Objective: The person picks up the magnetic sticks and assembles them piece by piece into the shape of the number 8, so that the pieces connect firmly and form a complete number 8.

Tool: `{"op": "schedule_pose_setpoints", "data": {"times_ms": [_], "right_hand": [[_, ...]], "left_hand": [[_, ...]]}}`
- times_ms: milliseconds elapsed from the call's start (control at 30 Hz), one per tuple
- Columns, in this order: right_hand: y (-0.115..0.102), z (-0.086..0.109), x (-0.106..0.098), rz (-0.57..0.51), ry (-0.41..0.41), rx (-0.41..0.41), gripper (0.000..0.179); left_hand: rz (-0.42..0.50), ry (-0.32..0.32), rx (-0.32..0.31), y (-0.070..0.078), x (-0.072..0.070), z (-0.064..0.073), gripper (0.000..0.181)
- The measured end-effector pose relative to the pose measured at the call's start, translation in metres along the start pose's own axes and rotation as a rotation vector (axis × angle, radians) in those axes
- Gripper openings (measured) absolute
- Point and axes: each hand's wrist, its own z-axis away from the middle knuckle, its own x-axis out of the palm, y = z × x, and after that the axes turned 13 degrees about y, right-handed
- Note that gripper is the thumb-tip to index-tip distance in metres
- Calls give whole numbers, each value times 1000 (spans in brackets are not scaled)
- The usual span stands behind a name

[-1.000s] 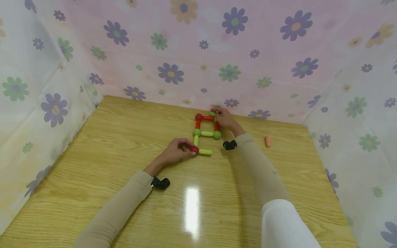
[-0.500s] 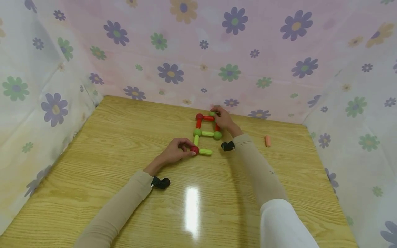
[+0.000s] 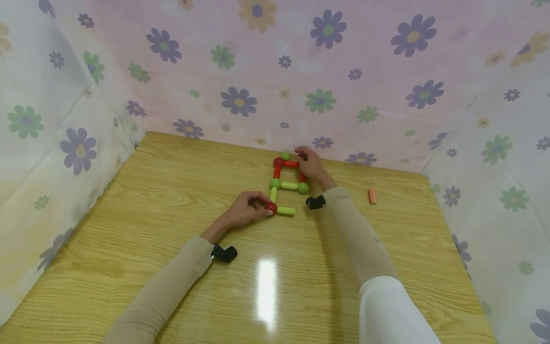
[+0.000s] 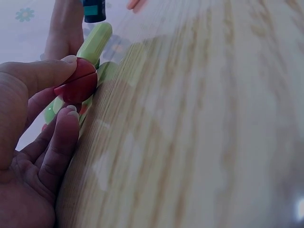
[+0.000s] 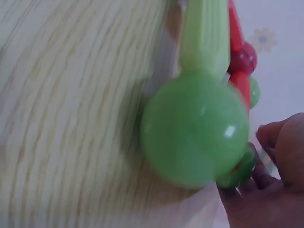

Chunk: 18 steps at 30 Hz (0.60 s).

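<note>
A flat frame of magnetic building rods and balls lies on the table. My left hand pinches its near red ball between thumb and finger; two yellow-green rods join that ball. My right hand is at the far right corner, with fingers around a green ball, mostly hidden in the head view. Red rods run from there to the far red ball and to the near right green ball. Another green ball sits behind the far red rod.
A loose orange rod lies on the wooden table to the right. Flowered cloth stands at the back and both sides. Black wrist cameras stick out from the sleeves.
The green ball behind the frame has shifted left, out from beside my right fingers. The frame has moved very slightly right in view. My left hand keeps its pinch.
</note>
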Motion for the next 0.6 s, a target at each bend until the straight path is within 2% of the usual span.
{"op": "schedule_pose_setpoints", "data": {"times_ms": [267, 600], "right_hand": [[-21, -1, 8, -27, -31, -74, 37], [-13, -1, 9, -106, 31, -67, 35]], "left_hand": [[3, 8, 13, -2, 3, -1, 26], [-21, 18, 2, -2, 2, -1, 26]]}}
